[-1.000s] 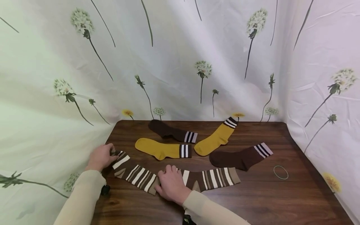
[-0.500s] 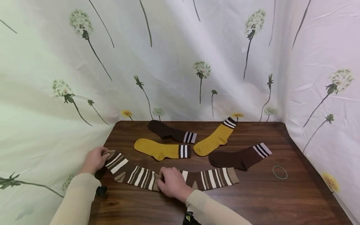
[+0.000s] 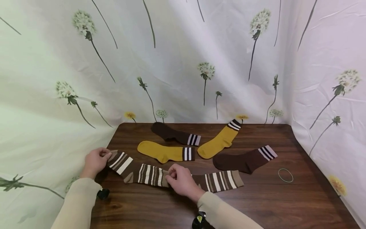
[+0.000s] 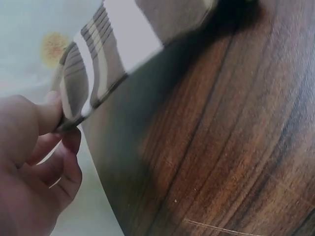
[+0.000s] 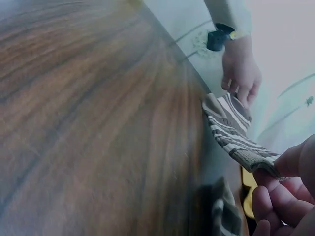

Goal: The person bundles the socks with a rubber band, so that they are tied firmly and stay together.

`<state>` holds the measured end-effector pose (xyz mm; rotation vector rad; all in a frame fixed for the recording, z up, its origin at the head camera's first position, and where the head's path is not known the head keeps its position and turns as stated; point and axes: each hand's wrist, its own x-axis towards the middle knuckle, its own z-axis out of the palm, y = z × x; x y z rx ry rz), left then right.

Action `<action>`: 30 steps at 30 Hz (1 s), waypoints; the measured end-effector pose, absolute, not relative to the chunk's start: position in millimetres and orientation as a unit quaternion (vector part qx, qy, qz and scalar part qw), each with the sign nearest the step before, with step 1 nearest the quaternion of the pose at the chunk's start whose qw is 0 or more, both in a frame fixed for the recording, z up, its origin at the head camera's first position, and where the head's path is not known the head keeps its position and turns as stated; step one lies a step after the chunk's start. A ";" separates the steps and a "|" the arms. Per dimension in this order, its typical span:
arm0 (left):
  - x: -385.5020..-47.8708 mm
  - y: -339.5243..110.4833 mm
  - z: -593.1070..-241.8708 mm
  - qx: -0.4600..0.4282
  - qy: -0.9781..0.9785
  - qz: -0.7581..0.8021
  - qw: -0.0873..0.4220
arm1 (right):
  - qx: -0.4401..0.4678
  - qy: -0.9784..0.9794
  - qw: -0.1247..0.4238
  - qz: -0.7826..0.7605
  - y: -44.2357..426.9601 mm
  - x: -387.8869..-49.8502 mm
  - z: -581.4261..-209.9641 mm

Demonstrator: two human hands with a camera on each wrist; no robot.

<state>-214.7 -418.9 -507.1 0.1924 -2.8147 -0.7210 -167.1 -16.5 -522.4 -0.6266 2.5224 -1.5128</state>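
A brown, white and tan striped sock (image 3: pixel 150 174) is stretched between both hands. The left hand (image 3: pixel 95 161) pinches its toe between thumb and fingers; in the left wrist view the sock (image 4: pixel 123 37) hangs from the left hand's (image 4: pixel 37 152) fingertips above the wood. The right hand (image 3: pixel 184 183) pinches the tan cuff end, and in the right wrist view that cuff (image 5: pixel 253 160) sits between the right hand's (image 5: pixel 290 196) thumb and fingers. A second striped sock (image 3: pixel 218 181) lies flat, its toe hidden behind the right hand.
Behind the hands on the wooden table (image 3: pixel 257 203) lie two yellow socks (image 3: pixel 160 150) (image 3: pixel 218 143) and two dark brown socks (image 3: pixel 174 133) (image 3: pixel 243 161). A thin green ring (image 3: pixel 285 175) lies at the right. Flower-printed cloth (image 3: pixel 177 63) hangs around the table.
The left hand has shifted left with the toe, and the right hand has moved right and slightly up with the cuff. The held sock is now straighter and raised. The other socks have not moved.
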 end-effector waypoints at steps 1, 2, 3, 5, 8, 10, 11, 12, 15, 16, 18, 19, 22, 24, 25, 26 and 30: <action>-215.0 -418.6 -506.6 0.065 -0.960 -0.247 0.116 | -0.205 0.837 0.067 -0.503 -13.5 -168.2 -521.7; -215.1 -417.9 -506.2 0.062 -0.960 -0.248 0.118 | -0.201 0.837 0.066 -0.504 -10.4 -169.3 -521.0; -215.3 -416.8 -505.6 0.061 -0.959 -0.249 0.119 | -0.197 0.839 0.067 -0.503 -7.4 -170.7 -520.5; -216.1 -413.8 -503.4 0.060 -0.958 -0.254 0.121 | -0.193 0.840 0.066 -0.503 -0.9 -173.1 -518.9; -217.1 -405.7 -497.6 0.054 -0.954 -0.267 0.123 | -0.189 0.840 0.065 -0.505 9.3 -177.7 -515.3; -217.9 -399.4 -492.6 0.050 -0.951 -0.278 0.125 | -0.189 0.838 0.065 -0.508 16.3 -181.3 -512.4; -218.1 -396.1 -490.4 0.048 -0.950 -0.282 0.125 | -0.189 0.837 0.064 -0.510 19.8 -183.3 -511.0; -218.4 -393.0 -488.0 0.046 -0.949 -0.287 0.125 | -0.190 0.836 0.063 -0.510 23.2 -185.2 -510.2; -218.8 -386.8 -483.5 0.043 -0.946 -0.297 0.126 | -0.188 0.833 0.067 -0.515 33.7 -189.1 -506.5; -218.7 -385.1 -482.2 0.043 -0.944 -0.302 0.122 | -0.187 0.832 0.067 -0.518 37.3 -190.3 -505.3; -218.6 -382.1 -479.9 0.039 -0.942 -0.312 0.115 | -0.182 0.832 0.059 -0.520 44.9 -192.2 -503.6; -218.4 -380.3 -478.8 0.037 -0.940 -0.323 0.108 | -0.178 0.832 0.055 -0.523 48.8 -193.0 -502.5; -217.7 -372.2 -473.8 0.029 -0.929 -0.357 0.088 | -0.166 0.835 0.036 -0.524 60.6 -196.6 -500.8; -217.9 -365.9 -471.1 0.024 -0.920 -0.382 0.078 | -0.154 0.838 0.027 -0.523 68.6 -198.2 -499.3; -217.9 -362.7 -470.0 0.021 -0.917 -0.392 0.075 | -0.147 0.838 0.027 -0.525 72.5 -198.8 -498.4; -218.0 -359.6 -469.1 0.017 -0.915 -0.397 0.074 | -0.142 0.839 0.025 -0.525 76.5 -199.5 -497.5; -218.2 -348.1 -469.6 0.001 -0.907 -0.415 0.072 | -0.116 0.840 0.018 -0.530 91.4 -202.2 -495.0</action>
